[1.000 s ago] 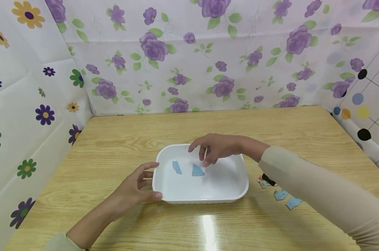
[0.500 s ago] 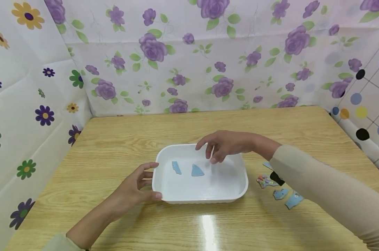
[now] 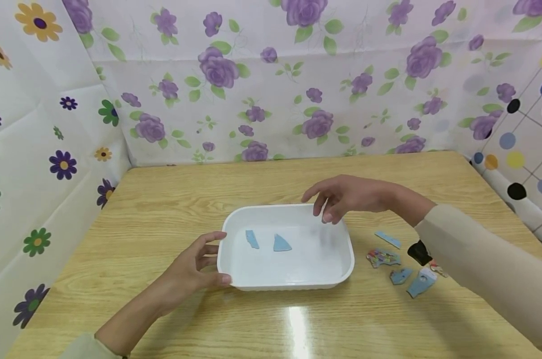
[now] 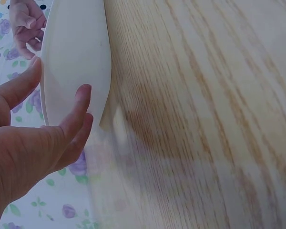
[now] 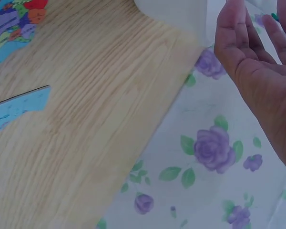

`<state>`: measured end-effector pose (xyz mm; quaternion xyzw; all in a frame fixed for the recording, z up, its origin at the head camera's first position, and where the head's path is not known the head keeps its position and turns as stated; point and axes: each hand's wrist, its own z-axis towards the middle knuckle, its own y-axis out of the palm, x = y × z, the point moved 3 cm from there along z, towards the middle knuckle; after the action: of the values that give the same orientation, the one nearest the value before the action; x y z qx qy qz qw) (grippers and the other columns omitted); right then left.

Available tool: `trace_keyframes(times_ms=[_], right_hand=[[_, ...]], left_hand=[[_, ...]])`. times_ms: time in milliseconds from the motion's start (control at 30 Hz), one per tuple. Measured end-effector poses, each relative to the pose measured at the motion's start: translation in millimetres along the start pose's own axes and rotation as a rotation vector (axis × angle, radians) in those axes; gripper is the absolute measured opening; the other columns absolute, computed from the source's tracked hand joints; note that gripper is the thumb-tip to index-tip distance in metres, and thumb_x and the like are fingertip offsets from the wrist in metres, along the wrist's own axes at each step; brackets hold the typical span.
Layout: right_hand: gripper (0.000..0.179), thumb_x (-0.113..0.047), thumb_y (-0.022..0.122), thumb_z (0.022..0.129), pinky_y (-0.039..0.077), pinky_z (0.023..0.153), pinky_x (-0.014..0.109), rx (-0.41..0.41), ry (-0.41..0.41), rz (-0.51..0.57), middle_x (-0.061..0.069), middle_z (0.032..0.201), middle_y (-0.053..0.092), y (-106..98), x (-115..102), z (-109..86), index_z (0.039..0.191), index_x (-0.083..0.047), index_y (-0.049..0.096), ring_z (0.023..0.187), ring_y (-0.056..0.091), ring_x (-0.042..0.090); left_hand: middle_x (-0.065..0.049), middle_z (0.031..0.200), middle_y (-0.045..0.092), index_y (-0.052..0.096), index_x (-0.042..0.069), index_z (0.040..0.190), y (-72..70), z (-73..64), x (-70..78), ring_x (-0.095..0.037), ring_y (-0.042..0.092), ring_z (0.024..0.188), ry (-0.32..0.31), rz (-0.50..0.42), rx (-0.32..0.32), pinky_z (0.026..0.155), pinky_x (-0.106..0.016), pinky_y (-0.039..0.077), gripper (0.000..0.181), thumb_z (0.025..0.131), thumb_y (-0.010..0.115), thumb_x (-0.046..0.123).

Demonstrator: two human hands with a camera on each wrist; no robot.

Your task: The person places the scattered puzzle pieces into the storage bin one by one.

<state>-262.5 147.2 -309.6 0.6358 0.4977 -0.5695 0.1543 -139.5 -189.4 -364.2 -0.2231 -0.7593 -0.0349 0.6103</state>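
A white plastic tray [image 3: 286, 271] stands on the wooden table, with two light blue puzzle pieces lying flat inside: a narrow strip [image 3: 252, 239] and a roughly triangular one [image 3: 281, 243]. My left hand [image 3: 187, 267] touches the tray's left end, thumb and forefinger tips at the rim and the other fingers along the outer wall. Over the tray's back right corner hovers my right hand [image 3: 349, 195], fingers loosely bent and nothing held. In the right wrist view its palm [image 5: 257, 71] shows bare beside the tray's pale wall.
Right of the tray lie several more puzzle pieces: a blue strip [image 3: 388, 239], a multicoloured one [image 3: 382, 257] and blue ones [image 3: 401, 275] nearer the front. The right sleeve [image 3: 481, 269] partly covers this group. Flowered sheeting [image 3: 271, 99] hangs behind the table.
My right hand has risen away from the triangular piece and moved right, to the tray's back right corner. More of the pieces on the table now show. The left hand stays put.
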Motion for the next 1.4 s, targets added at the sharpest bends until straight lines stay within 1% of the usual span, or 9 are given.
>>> trace_keyframes(times_ms=[133, 233, 367, 600, 767, 933, 1167, 1300, 1400], right_hand=[[0.058, -0.01, 0.07, 0.088, 0.053, 0.086, 0.045, 0.025, -0.001, 0.039, 0.023, 0.123, 0.054, -6.3, 4.4, -9.3, 0.141, -0.01, 0.046, 0.104, 0.06, 0.033], [0.059, -0.01, 0.07, 0.088, 0.052, 0.087, 0.045, 0.048, -0.002, 0.05, 0.024, 0.124, 0.054, -12.7, 6.6, -17.5, 0.142, -0.009, 0.044, 0.105, 0.059, 0.034], [0.059, -0.011, 0.069, 0.089, 0.052, 0.087, 0.042, 0.072, 0.004, 0.023, 0.023, 0.124, 0.055, -19.4, 12.4, -29.1, 0.142, -0.009, 0.043, 0.106, 0.059, 0.034], [0.056, -0.017, 0.069, 0.09, 0.052, 0.086, 0.044, 0.132, 0.03, -0.066, 0.014, 0.121, 0.057, -33.6, 27.3, -56.3, 0.141, -0.015, 0.045, 0.108, 0.058, 0.032], [0.055, -0.017, 0.068, 0.091, 0.052, 0.086, 0.044, 0.165, 0.055, -0.059, 0.016, 0.122, 0.055, -41.9, 38.4, -74.6, 0.141, -0.013, 0.045, 0.107, 0.058, 0.032], [0.054, -0.016, 0.067, 0.091, 0.053, 0.086, 0.042, 0.196, 0.093, -0.059, 0.017, 0.124, 0.054, -48.4, 47.8, -89.9, 0.141, -0.014, 0.045, 0.11, 0.056, 0.034], [0.055, -0.02, 0.068, 0.091, 0.053, 0.083, 0.039, 0.223, 0.129, -0.118, 0.018, 0.123, 0.054, -52.3, 56.0, -106.6, 0.14, -0.014, 0.044, 0.11, 0.056, 0.036], [0.055, -0.023, 0.067, 0.091, 0.053, 0.082, 0.035, 0.246, 0.142, -0.165, 0.019, 0.125, 0.053, -51.8, 61.9, -116.3, 0.14, -0.013, 0.044, 0.11, 0.056, 0.034], [0.054, -0.026, 0.067, 0.092, 0.053, 0.081, 0.033, 0.266, 0.143, -0.224, 0.018, 0.126, 0.053, -50.5, 67.3, -124.0, 0.139, -0.014, 0.044, 0.111, 0.056, 0.031]], left_hand=[[-0.018, 0.139, 0.044, 0.032, 0.017, 0.146, 0.5, -0.3, -0.5, -0.034, 0.046, 0.129, 0.003, -0.001, -0.002, 0.094, -0.041, 0.049, 0.086, 0.076, 0.082, 0.014], [-0.018, 0.139, 0.044, 0.032, 0.017, 0.145, 0.7, -0.6, -0.4, -0.034, 0.045, 0.129, 0.006, 0.0, -0.001, 0.094, -0.04, 0.049, 0.086, 0.076, 0.082, 0.014], [-0.018, 0.139, 0.044, 0.033, 0.018, 0.145, 0.8, -0.6, -0.3, -0.034, 0.046, 0.129, 0.007, 0.004, 0.007, 0.093, -0.039, 0.05, 0.086, 0.075, 0.083, 0.015], [-0.018, 0.139, 0.044, 0.033, 0.017, 0.145, 1.4, 0.7, -0.6, -0.034, 0.046, 0.128, 0.007, 0.001, 0.004, 0.093, -0.039, 0.05, 0.086, 0.075, 0.083, 0.014], [-0.017, 0.139, 0.044, 0.033, 0.018, 0.145, 1.1, -0.5, 0.1, -0.034, 0.045, 0.129, 0.002, 0.002, 0.006, 0.093, -0.039, 0.05, 0.085, 0.076, 0.083, 0.014], [-0.017, 0.139, 0.044, 0.032, 0.018, 0.146, 0.6, -1.4, 0.4, -0.034, 0.046, 0.129, 0.0, 0.007, 0.006, 0.094, -0.04, 0.049, 0.086, 0.076, 0.083, 0.015], [-0.017, 0.139, 0.044, 0.032, 0.018, 0.146, 0.9, -1.8, 0.6, -0.033, 0.046, 0.128, -0.003, 0.015, 0.005, 0.095, -0.042, 0.048, 0.085, 0.077, 0.082, 0.014], [-0.017, 0.139, 0.044, 0.032, 0.018, 0.146, 1.1, -1.4, 0.8, -0.033, 0.046, 0.128, -0.002, 0.015, 0.007, 0.095, -0.041, 0.048, 0.085, 0.076, 0.082, 0.014], [-0.017, 0.139, 0.045, 0.032, 0.017, 0.146, 1.1, -1.1, 1.1, -0.034, 0.046, 0.128, -0.001, 0.013, 0.007, 0.094, -0.041, 0.049, 0.086, 0.076, 0.082, 0.014]])
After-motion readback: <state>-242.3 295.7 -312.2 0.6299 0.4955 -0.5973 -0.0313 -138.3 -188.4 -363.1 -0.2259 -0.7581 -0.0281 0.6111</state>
